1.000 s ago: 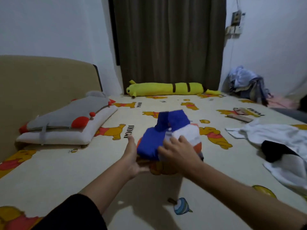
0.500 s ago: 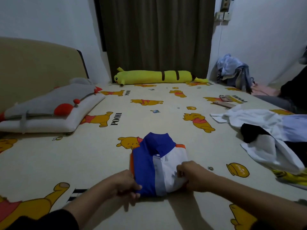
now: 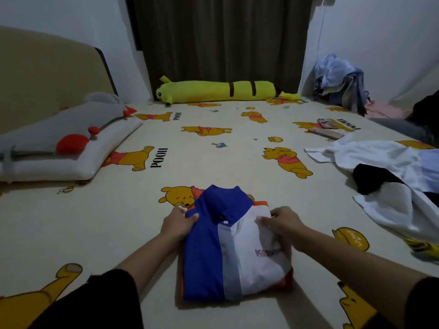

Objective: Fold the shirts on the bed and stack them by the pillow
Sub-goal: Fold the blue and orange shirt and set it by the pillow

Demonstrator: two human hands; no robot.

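Note:
A folded blue, white and orange polo shirt (image 3: 228, 252) lies on the bed right in front of me, collar pointing away. My left hand (image 3: 177, 223) grips its upper left edge, fingers curled over the blue cloth. My right hand (image 3: 282, 222) pinches the white cloth at the upper right. A heap of unfolded white and black shirts (image 3: 392, 179) lies at the right. The white pillow (image 3: 71, 157) with a grey and red cushion on it sits at the left by the headboard.
The bed (image 3: 118, 210) has a cream sheet printed with yellow bears. A long yellow plush bolster (image 3: 221, 91) lies at the far edge below the curtain. Two phones (image 3: 329, 128) rest far right. More clothes are piled in the right corner (image 3: 339, 79).
The folded shirt came down from the air onto the sheet and now lies closer to me. Both hands shifted from its near edge to its far corners.

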